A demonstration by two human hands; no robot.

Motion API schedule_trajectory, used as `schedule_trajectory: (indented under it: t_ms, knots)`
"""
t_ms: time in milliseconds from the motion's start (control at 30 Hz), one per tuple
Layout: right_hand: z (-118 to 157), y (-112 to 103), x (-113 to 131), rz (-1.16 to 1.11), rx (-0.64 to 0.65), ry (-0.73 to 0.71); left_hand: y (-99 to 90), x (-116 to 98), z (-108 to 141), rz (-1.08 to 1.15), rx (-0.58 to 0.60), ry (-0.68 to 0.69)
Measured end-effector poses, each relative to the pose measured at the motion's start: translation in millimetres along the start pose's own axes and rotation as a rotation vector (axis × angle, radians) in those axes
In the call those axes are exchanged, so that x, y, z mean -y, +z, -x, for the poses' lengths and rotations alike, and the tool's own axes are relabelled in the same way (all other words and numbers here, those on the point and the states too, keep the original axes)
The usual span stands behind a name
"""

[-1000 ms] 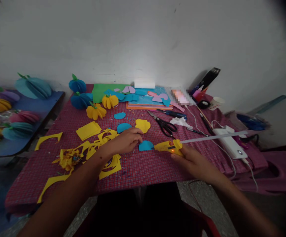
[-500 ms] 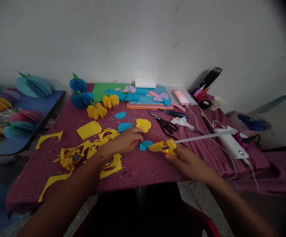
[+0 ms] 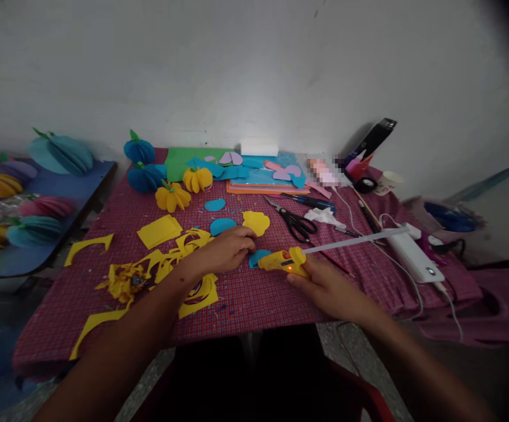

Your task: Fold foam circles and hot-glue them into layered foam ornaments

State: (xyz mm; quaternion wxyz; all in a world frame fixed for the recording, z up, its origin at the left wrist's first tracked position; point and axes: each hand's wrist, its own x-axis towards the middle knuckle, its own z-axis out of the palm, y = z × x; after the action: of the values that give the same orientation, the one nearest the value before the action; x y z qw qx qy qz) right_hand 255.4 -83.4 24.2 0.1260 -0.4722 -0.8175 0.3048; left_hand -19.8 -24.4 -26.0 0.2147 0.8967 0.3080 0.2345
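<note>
Glue gun (image 3: 283,261), yellow with an orange light on its side, was held in the right hand (image 3: 325,287) in the head view, the right fingers clamped around its handle. Its nozzle pointed left over a blue half-disc (image 3: 258,256), which lay flat on the worktop (image 3: 258,302) between the two hands' fingers; contact with the nozzle could not be made out. The left hand (image 3: 226,249) was at that piece's left edge, fingers curled down; whether they pinched it or only touched it could not be told. A translucent glue stick (image 3: 353,241) ran from the gun's back, rightward past the right fingers. Just beyond the left fingers lay a scalloped yellow cutout (image 3: 257,223) and a second blue piece (image 3: 223,227). Yellow offcuts (image 3: 198,308) lay left of them, partly hidden by the left forearm. Black-handled scissors (image 3: 296,225) lay beyond the right fingers, and two yellow paper pumpkins (image 3: 173,198) stood well beyond the left ones.
</note>
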Motion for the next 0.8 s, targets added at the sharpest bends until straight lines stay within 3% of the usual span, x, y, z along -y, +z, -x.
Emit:
schedule_trajectory:
  t_ms: [600, 800]
  knots:
    - [17, -19, -23, 0.061, -0.056, 0.066, -0.8, 0, 1, 0.016, 0.006, -0.012]
    - [25, -29, -22, -0.018, -0.079, 0.082, -1.5, -2, 0, 0.02, 0.015, -0.021]
